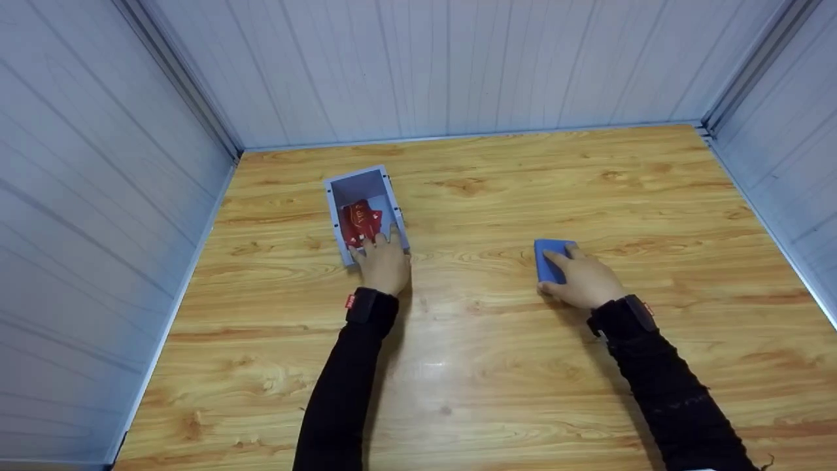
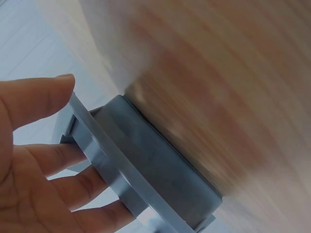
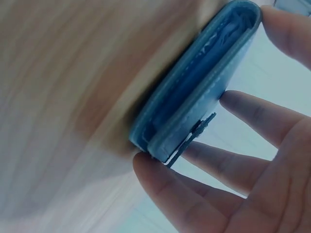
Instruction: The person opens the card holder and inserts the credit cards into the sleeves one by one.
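Observation:
At the left of the table, a grey open-topped box (image 1: 335,216) holds red printed card-like pieces (image 1: 359,219) with pale lettering. My left hand (image 1: 384,265) is at its near end. In the left wrist view, the left fingers (image 2: 80,187) reach over the rim, their tips hidden behind the box wall (image 2: 150,150), while the thumb lies at the rim's corner. Farther right, my right hand (image 1: 582,278) grips a blue folded wallet (image 1: 549,265). The right wrist view shows thumb and fingertips about the wallet's (image 3: 194,102) ends and outer face, with its stitched edges and a small strap visible.
Both hands work over a wood-grain table (image 1: 458,366). Pale panel walls (image 1: 418,72) stand along its back, left and right edges. Small dark fittings dot the box rim.

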`<action>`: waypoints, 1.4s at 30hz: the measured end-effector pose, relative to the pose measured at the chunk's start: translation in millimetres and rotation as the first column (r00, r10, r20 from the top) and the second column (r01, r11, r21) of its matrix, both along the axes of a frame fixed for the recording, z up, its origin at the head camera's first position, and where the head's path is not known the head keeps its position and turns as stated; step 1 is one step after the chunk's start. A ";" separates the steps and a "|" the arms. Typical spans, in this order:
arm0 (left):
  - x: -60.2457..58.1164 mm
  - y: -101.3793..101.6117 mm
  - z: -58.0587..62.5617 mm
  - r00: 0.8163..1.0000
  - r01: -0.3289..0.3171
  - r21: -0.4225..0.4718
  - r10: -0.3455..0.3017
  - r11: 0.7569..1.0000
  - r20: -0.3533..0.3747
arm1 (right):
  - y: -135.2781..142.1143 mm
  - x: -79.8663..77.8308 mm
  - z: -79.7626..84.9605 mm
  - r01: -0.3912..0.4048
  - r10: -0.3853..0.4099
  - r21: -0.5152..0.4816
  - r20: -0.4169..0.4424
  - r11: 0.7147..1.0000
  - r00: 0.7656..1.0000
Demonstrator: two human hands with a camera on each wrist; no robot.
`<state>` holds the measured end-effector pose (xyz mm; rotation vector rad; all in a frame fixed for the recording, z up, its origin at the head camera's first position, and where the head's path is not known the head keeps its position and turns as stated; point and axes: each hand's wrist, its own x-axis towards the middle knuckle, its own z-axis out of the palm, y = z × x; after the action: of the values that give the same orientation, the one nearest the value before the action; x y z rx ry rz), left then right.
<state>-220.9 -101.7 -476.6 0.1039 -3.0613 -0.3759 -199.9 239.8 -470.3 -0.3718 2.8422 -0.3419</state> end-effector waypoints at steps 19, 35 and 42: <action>-3.8 28.3 1.3 0.998 0.050 -0.025 -0.050 0.998 0.026 | -36.6 18.3 -2.1 -0.089 0.090 0.004 -0.037 0.996 0.995; -0.6 55.9 2.9 0.994 0.104 -0.101 -0.101 0.989 0.031 | -54.9 31.6 -2.9 -0.134 0.133 -0.014 -0.050 0.991 0.990; 0.8 65.3 3.2 0.992 0.125 -0.139 -0.125 0.982 0.008 | -61.0 35.4 -2.3 -0.157 0.155 -0.017 -0.065 0.987 0.986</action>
<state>-220.0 -36.4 -473.4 -0.0947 -3.0899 -0.1661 -164.5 178.8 -472.6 -0.6164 2.8496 -0.3363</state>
